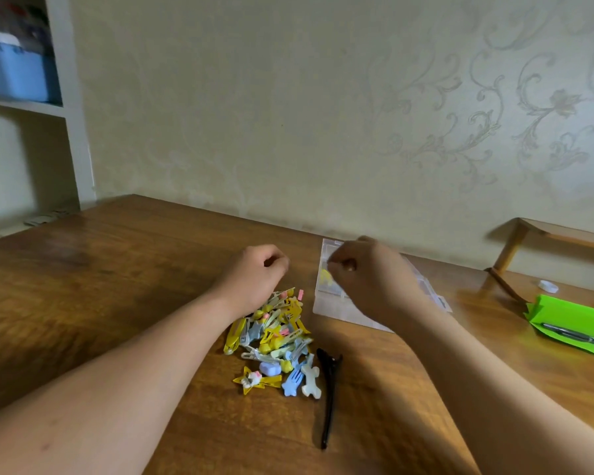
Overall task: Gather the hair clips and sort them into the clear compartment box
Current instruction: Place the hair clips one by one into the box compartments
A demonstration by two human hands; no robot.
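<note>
Fingers [277,262] curled, grip unclear: left hand [254,272] above hair clips [275,337], right hand [371,279] over clear box [324,303] near table [117,286] edge

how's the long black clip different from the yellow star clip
The long black clip is slim and plain; the yellow star clip is short, star-shaped and carries a small white charm. The long black clip lies alone right of the pile of hair clips; the yellow star clip sits at its near edge. Both lie on the wooden table, outside the clear compartment box.
</note>
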